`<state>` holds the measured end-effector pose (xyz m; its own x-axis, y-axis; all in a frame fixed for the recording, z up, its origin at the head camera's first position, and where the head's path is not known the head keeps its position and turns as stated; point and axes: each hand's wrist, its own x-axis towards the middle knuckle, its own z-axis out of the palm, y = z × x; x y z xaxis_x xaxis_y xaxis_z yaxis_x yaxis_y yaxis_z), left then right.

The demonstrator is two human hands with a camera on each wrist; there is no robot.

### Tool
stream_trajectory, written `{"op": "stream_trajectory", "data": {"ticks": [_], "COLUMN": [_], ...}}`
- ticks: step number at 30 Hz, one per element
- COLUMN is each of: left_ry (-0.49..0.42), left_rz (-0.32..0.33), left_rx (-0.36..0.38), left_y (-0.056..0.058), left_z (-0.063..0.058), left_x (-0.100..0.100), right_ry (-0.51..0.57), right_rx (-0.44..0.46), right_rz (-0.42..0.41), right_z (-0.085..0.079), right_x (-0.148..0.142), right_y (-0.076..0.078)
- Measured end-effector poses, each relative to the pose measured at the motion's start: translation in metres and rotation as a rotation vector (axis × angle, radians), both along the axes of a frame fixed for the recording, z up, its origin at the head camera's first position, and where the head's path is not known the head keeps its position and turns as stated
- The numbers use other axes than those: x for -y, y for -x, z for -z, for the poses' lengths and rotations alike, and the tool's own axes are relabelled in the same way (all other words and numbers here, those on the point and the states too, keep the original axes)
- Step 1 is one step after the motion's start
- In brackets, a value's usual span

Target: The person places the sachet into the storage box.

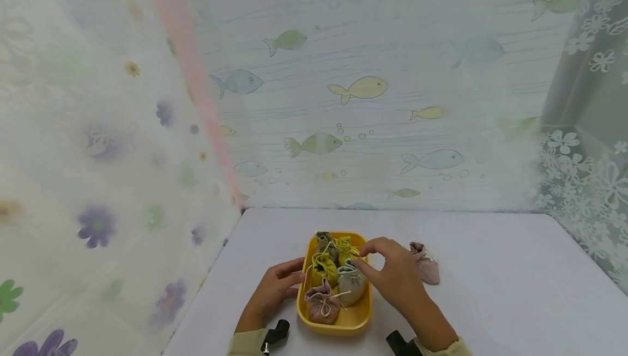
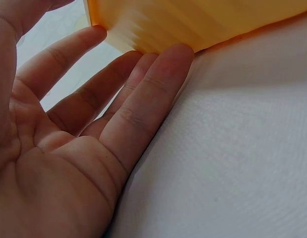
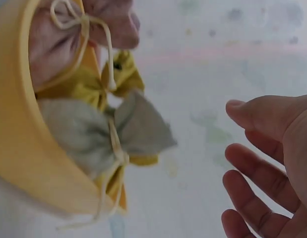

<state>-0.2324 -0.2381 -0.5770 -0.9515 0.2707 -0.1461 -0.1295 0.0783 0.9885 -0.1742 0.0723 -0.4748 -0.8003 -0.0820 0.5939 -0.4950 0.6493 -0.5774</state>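
A yellow plastic tray (image 1: 336, 330) holds several small drawstring pouches. Among them are a pinkish pouch (image 1: 324, 310) at the near end, a grey pouch (image 1: 351, 290) at the right, a mustard yellow pouch (image 1: 325, 270) in the middle and an olive patterned pouch (image 1: 326, 243) at the far end. My left hand (image 1: 276, 288) touches the tray's left side with extended fingertips, seen closely along the yellow wall (image 2: 213, 22) in the left wrist view. Over the tray's right edge hovers my right hand (image 1: 396, 270), thumb and fingers apart, holding nothing; the right wrist view shows it away from the grey pouch (image 3: 76, 130).
Another pinkish pouch (image 1: 427, 266) lies on the white tabletop (image 1: 500, 285), right of the tray and beyond my right hand. A fish-print curtain (image 1: 363, 127) hangs behind the table, with a flower-print curtain (image 1: 113, 181) along the left.
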Motion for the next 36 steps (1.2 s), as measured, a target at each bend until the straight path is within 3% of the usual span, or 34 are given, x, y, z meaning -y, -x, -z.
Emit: {"op": "stream_trajectory", "data": {"ticks": [8,16,23,36], "left_ry": [0.002,-0.016,0.011,0.002], "left_rz": [-0.011,-0.002,-0.013,-0.003], "left_rx": [0.006,-0.001,0.002,-0.003], "left_y": [0.000,0.000,0.001,0.001], "left_z": [-0.001,0.001,0.001,0.003], "left_x": [-0.001,0.000,-0.001,0.000], "right_ry": [-0.004,-0.007,0.027,-0.021], "right_rx": [-0.044,0.164,0.312,0.409], "right_rz": [0.078,0.177,0.177,0.045], "right_z": [0.007,0.016,0.022,0.046], "right_x": [-0.032,-0.060,-0.077,-0.105], "right_y": [0.018,0.030,0.036,0.045]}}
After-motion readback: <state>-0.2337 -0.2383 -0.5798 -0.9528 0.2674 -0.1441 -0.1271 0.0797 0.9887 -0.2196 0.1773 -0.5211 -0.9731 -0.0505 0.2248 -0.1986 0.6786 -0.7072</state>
